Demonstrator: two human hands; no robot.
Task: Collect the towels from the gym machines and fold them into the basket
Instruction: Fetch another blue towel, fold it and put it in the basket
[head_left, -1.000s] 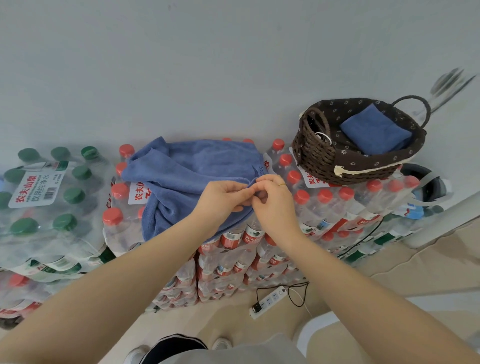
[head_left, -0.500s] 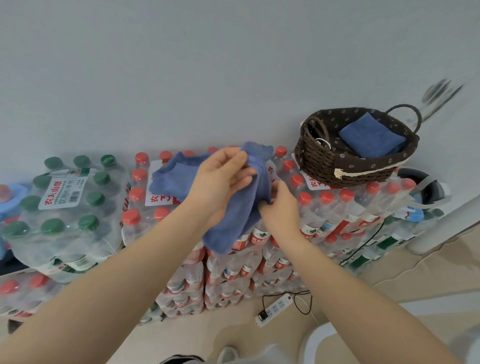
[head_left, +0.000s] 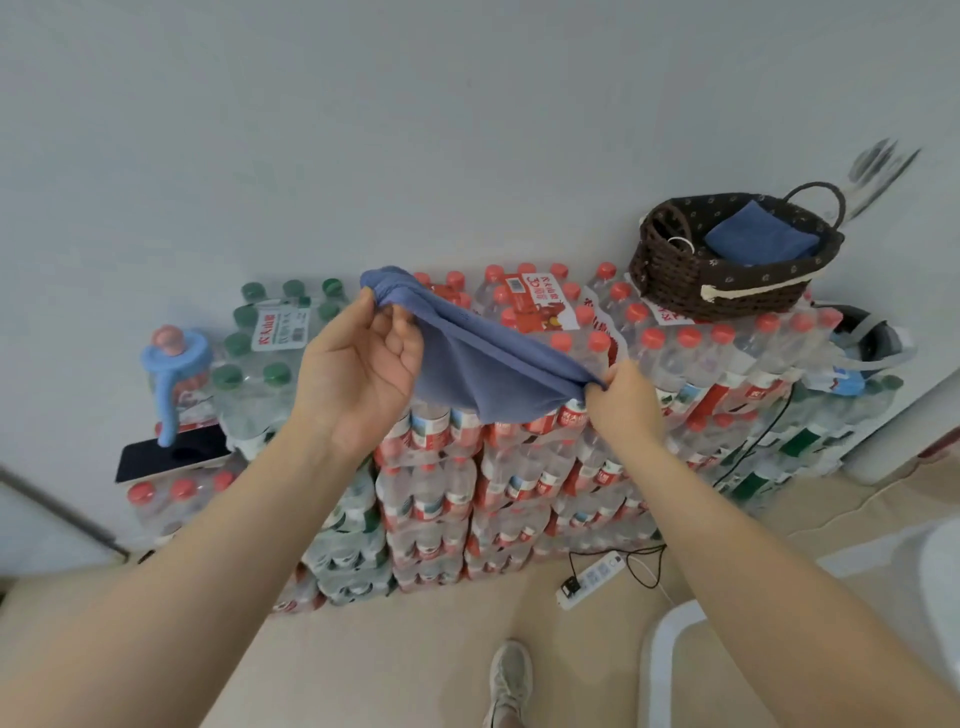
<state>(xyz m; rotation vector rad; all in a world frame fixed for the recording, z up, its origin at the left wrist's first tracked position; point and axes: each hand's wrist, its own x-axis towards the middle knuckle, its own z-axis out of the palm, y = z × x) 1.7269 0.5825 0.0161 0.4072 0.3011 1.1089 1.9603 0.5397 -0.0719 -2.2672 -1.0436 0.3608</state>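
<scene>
A blue towel (head_left: 478, 364) hangs stretched in the air between my two hands, above the stacked packs of water bottles. My left hand (head_left: 358, 364) pinches its upper left corner, palm turned toward me. Lower and to the right, my right hand (head_left: 621, 397) grips the opposite corner. A dark brown woven basket (head_left: 691, 291) sits on top of the bottle packs at the back right. Inside it lies a folded blue towel (head_left: 761, 236).
Shrink-wrapped packs of red-capped bottles (head_left: 519, 467) and green-capped bottles (head_left: 265, 353) stand stacked against the grey wall. A blue-handled jug (head_left: 174, 374) and a dark phone (head_left: 171, 457) sit at the left. A white power strip (head_left: 589, 579) lies on the floor by my shoe (head_left: 511, 675).
The towel was lifted off the bottle packs. My hands moved apart, the left up and leftward, the right staying low, and the towel is pulled out between them.
</scene>
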